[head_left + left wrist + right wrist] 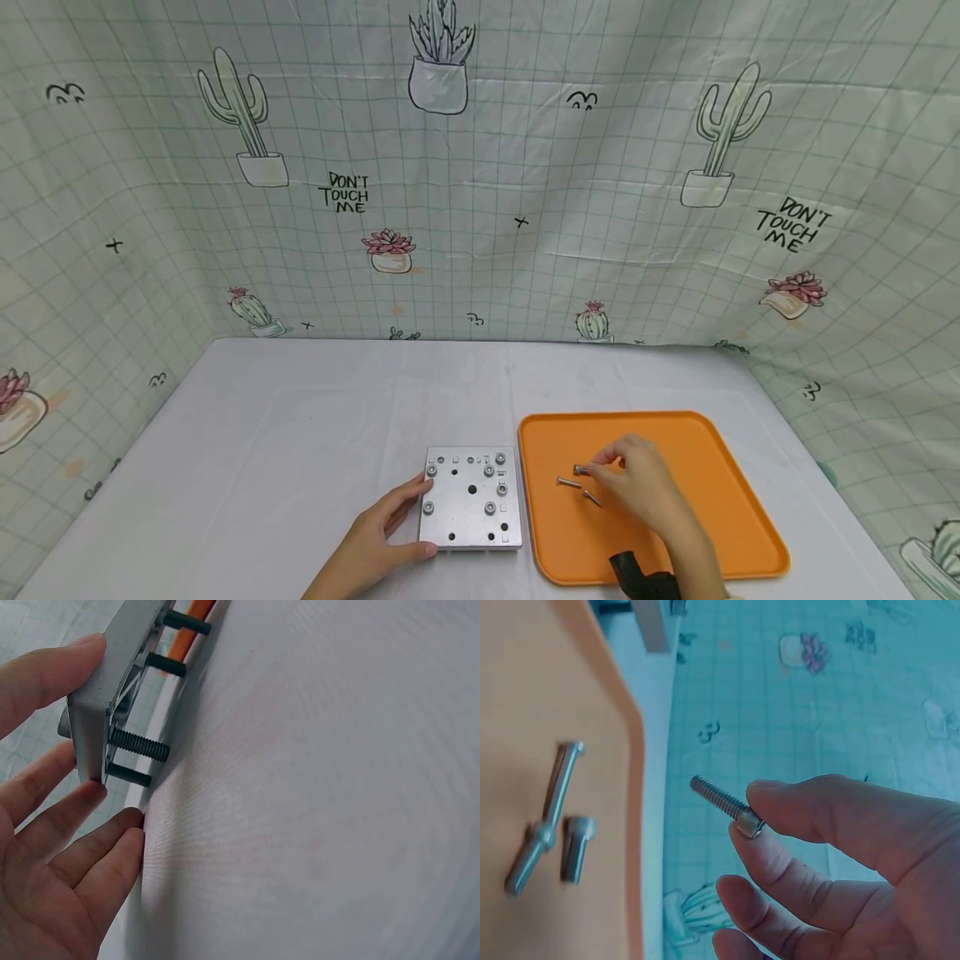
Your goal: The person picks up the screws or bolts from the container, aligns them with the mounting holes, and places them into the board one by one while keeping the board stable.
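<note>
My left hand (378, 529) grips the silver metal plate (453, 521) at its left side, thumb by the near corner and fingers along the edge. Several socket-head bolts sit in holes of this plate. Dark threaded shanks (139, 744) stick out beneath it in the left wrist view. Over the orange tray (712, 500), my right hand (641, 483) pinches a bolt (724, 799) by its head between thumb and index finger, threaded end pointing away. Three more bolts lie in the tray, among them a longer one (561, 784) and a short one (575, 847).
A white cloth (300, 433) covers the table; the tray stands just right of the plate. Behind hangs a grid-patterned curtain (495, 167) with cactus drawings. A black strap-like piece (637, 575) is at my right wrist, over the tray's near edge.
</note>
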A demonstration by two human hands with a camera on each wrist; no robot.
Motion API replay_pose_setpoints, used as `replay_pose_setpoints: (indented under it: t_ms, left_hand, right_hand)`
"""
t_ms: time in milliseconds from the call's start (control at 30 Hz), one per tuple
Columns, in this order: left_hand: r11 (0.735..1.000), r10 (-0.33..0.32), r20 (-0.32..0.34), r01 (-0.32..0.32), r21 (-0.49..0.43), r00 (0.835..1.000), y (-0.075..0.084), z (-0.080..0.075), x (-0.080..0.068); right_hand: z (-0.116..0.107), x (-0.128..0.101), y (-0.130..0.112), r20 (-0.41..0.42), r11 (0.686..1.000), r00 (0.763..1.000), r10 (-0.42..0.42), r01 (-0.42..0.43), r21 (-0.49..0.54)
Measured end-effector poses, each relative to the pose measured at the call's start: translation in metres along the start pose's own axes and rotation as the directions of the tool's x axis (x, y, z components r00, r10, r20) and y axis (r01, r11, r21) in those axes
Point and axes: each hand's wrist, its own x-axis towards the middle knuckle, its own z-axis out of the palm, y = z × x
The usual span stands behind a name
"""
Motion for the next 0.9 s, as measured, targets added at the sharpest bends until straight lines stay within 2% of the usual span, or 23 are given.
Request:
replay_pose_setpoints:
  t_ms: [233,467,700,900]
  left_hand:
    - [1.000,0.001,0.001,-0.001,0.001,1.000,0.000,0.000,0.000]
    - [1.000,0.008,0.002,-0.008,0.007,1.000,-0.001,-0.001,0.001]
    - [1.000,0.005,-0.001,-0.005,0.004,1.000,-0.001,-0.001,0.001]
    - [1.000,0.002,0.007,-0.002,0.000,1.000,-0.001,-0.001,0.001]
  right_hand:
    - [0.010,-0.008,-0.027,-0.005,0.998,0.998,-0.063,0.063,-0.012]
    - [0.023,-0.017,-0.046,-0.023,0.985,0.986,-0.168,0.167,-0.045]
    - [0.037,-0.022,-0.060,0.035,0.978,0.978,-0.205,0.207,-0.038]
    - [0.047,-0.024,-0.064,0.082,0.963,0.962,-0.261,0.265,-0.049]
